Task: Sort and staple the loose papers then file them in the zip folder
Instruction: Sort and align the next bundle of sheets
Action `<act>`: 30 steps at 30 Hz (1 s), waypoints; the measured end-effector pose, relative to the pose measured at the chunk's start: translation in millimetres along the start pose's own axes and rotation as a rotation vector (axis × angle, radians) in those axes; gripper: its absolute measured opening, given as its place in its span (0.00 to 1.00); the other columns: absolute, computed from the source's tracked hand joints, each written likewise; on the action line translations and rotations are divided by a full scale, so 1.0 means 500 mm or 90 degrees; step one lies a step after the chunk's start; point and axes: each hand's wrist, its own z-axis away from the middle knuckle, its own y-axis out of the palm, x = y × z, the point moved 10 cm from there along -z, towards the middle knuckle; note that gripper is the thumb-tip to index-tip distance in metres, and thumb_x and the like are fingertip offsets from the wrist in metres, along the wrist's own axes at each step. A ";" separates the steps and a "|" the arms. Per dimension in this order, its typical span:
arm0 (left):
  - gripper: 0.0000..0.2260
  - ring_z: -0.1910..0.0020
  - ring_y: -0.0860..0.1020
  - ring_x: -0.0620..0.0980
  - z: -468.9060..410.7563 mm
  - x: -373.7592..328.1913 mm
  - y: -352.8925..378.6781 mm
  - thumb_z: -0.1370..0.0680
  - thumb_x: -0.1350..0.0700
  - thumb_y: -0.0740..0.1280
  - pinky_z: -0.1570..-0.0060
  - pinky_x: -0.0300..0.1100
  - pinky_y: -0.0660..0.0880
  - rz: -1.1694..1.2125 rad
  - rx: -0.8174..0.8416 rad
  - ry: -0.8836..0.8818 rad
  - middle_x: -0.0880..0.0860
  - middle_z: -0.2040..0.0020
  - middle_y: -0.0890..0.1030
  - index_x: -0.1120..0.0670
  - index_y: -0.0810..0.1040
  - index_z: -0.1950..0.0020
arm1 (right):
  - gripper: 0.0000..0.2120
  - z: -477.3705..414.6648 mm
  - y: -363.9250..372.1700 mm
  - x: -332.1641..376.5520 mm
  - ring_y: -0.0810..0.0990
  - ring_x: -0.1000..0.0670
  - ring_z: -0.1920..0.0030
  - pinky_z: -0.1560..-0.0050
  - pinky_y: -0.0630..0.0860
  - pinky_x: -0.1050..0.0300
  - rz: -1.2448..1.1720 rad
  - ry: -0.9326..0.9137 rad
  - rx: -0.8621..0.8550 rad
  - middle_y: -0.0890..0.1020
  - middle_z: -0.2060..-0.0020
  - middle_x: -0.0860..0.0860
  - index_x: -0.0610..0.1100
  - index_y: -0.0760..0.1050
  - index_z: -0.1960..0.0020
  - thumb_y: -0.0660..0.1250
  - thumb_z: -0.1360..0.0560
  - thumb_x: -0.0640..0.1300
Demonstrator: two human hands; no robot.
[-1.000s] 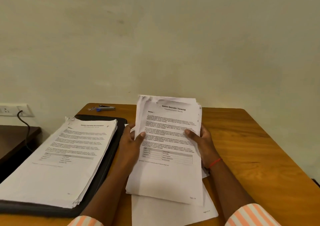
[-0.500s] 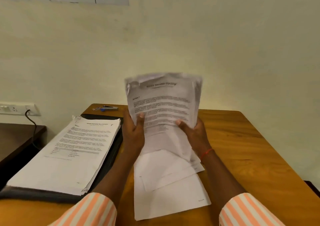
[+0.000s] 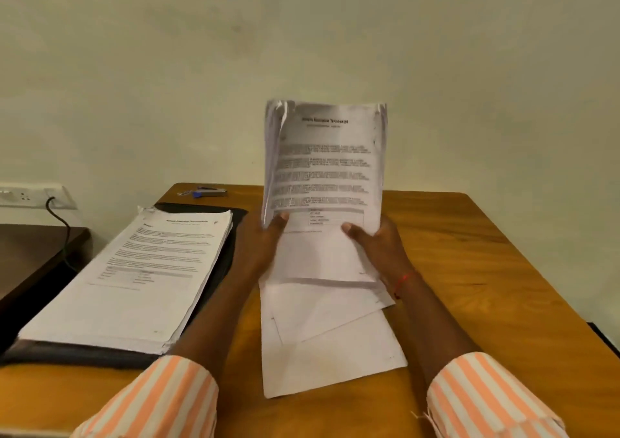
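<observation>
I hold a bundle of printed sheets (image 3: pixel 323 169) upright above the table, its lower edge just over the loose sheets. My left hand (image 3: pixel 265 239) grips its left edge, thumb on the front page. My right hand (image 3: pixel 379 243) grips the right edge the same way. Under the bundle lie a few loose white sheets (image 3: pixel 328 347), fanned out on the wood. To the left, a thick stack of printed papers (image 3: pixel 134 276) rests on a black zip folder (image 3: pixel 228 256) that lies open and flat. A stapler (image 3: pixel 209 192) with a blue end sits at the far left corner.
The wooden table (image 3: pixel 486 286) ends at a pale wall behind. A darker side table (image 3: pixel 33 249) stands lower at the left, below a wall socket (image 3: pixel 30 196) with a black cable. Bare wood shows to the right of my hands.
The bundle has gone from leaning back on the loose sheets to standing upright in both hands, lifted higher. More of the loose sheets below now shows.
</observation>
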 end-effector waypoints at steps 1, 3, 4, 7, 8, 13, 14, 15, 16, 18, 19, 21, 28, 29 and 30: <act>0.06 0.54 0.86 0.46 -0.016 0.009 -0.003 0.20 0.49 0.70 0.59 0.40 0.83 0.041 0.023 -0.044 0.45 0.50 0.86 0.43 0.78 0.43 | 0.19 -0.002 0.000 0.008 0.84 0.52 0.45 0.48 0.82 0.59 -0.007 0.010 0.031 0.85 0.45 0.51 0.43 0.78 0.36 0.75 0.25 0.40; 0.13 0.50 0.86 0.48 -0.042 0.040 -0.010 0.20 0.53 0.71 0.54 0.44 0.83 0.095 0.050 -0.107 0.48 0.45 0.86 0.49 0.79 0.36 | 0.19 -0.006 0.008 -0.005 0.84 0.51 0.43 0.46 0.81 0.58 0.023 0.060 0.117 0.85 0.43 0.50 0.44 0.78 0.35 0.74 0.24 0.42; 0.14 0.48 0.85 0.49 -0.047 0.060 -0.011 0.20 0.56 0.70 0.51 0.46 0.83 0.101 0.048 -0.122 0.49 0.43 0.85 0.52 0.78 0.34 | 0.16 -0.005 0.013 -0.022 0.84 0.51 0.44 0.46 0.81 0.58 0.064 0.092 0.148 0.85 0.44 0.50 0.45 0.79 0.36 0.72 0.23 0.46; 0.12 0.48 0.85 0.48 -0.035 0.129 -0.014 0.19 0.62 0.67 0.52 0.42 0.82 0.073 0.013 -0.149 0.49 0.45 0.85 0.54 0.78 0.35 | 0.24 -0.012 -0.026 -0.060 0.85 0.51 0.54 0.54 0.80 0.57 0.200 0.139 0.042 0.87 0.54 0.48 0.45 0.83 0.49 0.59 0.19 0.63; 0.12 0.48 0.84 0.48 -0.029 0.148 -0.017 0.19 0.62 0.67 0.51 0.42 0.82 0.048 0.002 -0.155 0.48 0.46 0.84 0.53 0.77 0.36 | 0.28 -0.020 -0.049 -0.071 0.84 0.49 0.57 0.56 0.79 0.53 0.283 0.130 -0.007 0.86 0.57 0.46 0.42 0.82 0.51 0.56 0.18 0.63; 0.12 0.48 0.82 0.45 -0.032 0.190 -0.024 0.18 0.59 0.66 0.50 0.42 0.80 -0.031 0.000 -0.144 0.46 0.44 0.82 0.51 0.77 0.35 | 0.08 -0.039 -0.038 -0.134 0.81 0.45 0.51 0.46 0.79 0.48 0.597 0.100 0.108 0.84 0.51 0.44 0.38 0.82 0.49 0.67 0.21 0.42; 0.12 0.50 0.81 0.43 -0.034 0.192 -0.027 0.18 0.59 0.66 0.53 0.38 0.79 -0.036 -0.011 -0.144 0.45 0.45 0.82 0.51 0.76 0.35 | 0.08 -0.041 -0.033 -0.139 0.81 0.45 0.50 0.46 0.79 0.49 0.603 0.101 0.125 0.84 0.51 0.44 0.38 0.82 0.48 0.69 0.22 0.43; 0.12 0.51 0.81 0.41 -0.034 0.192 -0.029 0.18 0.59 0.66 0.55 0.36 0.78 -0.034 -0.022 -0.146 0.45 0.46 0.81 0.51 0.76 0.35 | 0.09 -0.043 -0.029 -0.135 0.81 0.46 0.51 0.47 0.79 0.50 0.603 0.097 0.131 0.84 0.51 0.45 0.38 0.82 0.48 0.71 0.24 0.44; 0.12 0.51 0.80 0.41 -0.035 0.192 -0.030 0.18 0.60 0.66 0.54 0.36 0.77 -0.024 -0.031 -0.149 0.46 0.46 0.81 0.51 0.76 0.35 | 0.11 -0.042 -0.026 -0.131 0.80 0.47 0.51 0.47 0.79 0.52 0.599 0.097 0.133 0.84 0.50 0.46 0.39 0.82 0.46 0.73 0.25 0.45; 0.13 0.51 0.80 0.41 -0.040 0.197 -0.032 0.18 0.62 0.66 0.52 0.37 0.76 0.000 -0.044 -0.156 0.47 0.46 0.81 0.52 0.76 0.34 | 0.15 -0.040 -0.021 -0.131 0.79 0.50 0.52 0.50 0.77 0.55 0.597 0.100 0.134 0.83 0.50 0.47 0.40 0.81 0.45 0.76 0.28 0.46; 0.13 0.51 0.79 0.40 -0.042 0.199 -0.034 0.18 0.62 0.66 0.52 0.36 0.76 0.004 -0.047 -0.159 0.47 0.47 0.81 0.53 0.76 0.34 | 0.16 -0.039 -0.019 -0.132 0.78 0.50 0.53 0.51 0.76 0.55 0.602 0.100 0.132 0.83 0.51 0.47 0.39 0.81 0.45 0.77 0.29 0.46; 0.14 0.51 0.79 0.41 -0.045 0.202 -0.035 0.18 0.63 0.66 0.49 0.39 0.76 0.004 -0.050 -0.168 0.48 0.46 0.81 0.54 0.77 0.33 | 0.18 -0.041 -0.016 -0.134 0.79 0.47 0.52 0.51 0.77 0.52 0.606 0.103 0.120 0.82 0.51 0.46 0.38 0.80 0.45 0.78 0.30 0.46; 0.13 0.51 0.82 0.43 -0.040 0.205 -0.031 0.18 0.60 0.66 0.58 0.35 0.77 -0.008 -0.027 -0.176 0.46 0.46 0.82 0.51 0.76 0.34 | 0.14 -0.055 -0.057 -0.158 0.73 0.49 0.67 0.69 0.65 0.59 0.512 0.133 0.012 0.77 0.69 0.48 0.42 0.76 0.65 0.74 0.25 0.46; 0.13 0.51 0.82 0.44 -0.041 0.204 -0.030 0.18 0.60 0.66 0.58 0.35 0.77 -0.009 -0.027 -0.177 0.47 0.46 0.83 0.51 0.76 0.34 | 0.11 -0.056 -0.072 -0.154 0.75 0.49 0.66 0.68 0.67 0.59 0.479 0.127 -0.026 0.79 0.67 0.48 0.40 0.78 0.62 0.75 0.25 0.46; 0.13 0.51 0.83 0.45 -0.041 0.206 -0.030 0.18 0.61 0.66 0.58 0.36 0.78 -0.008 -0.028 -0.180 0.48 0.45 0.83 0.51 0.76 0.34 | 0.09 -0.059 -0.090 -0.152 0.76 0.49 0.64 0.66 0.70 0.58 0.427 0.121 -0.068 0.81 0.64 0.47 0.40 0.79 0.58 0.75 0.25 0.45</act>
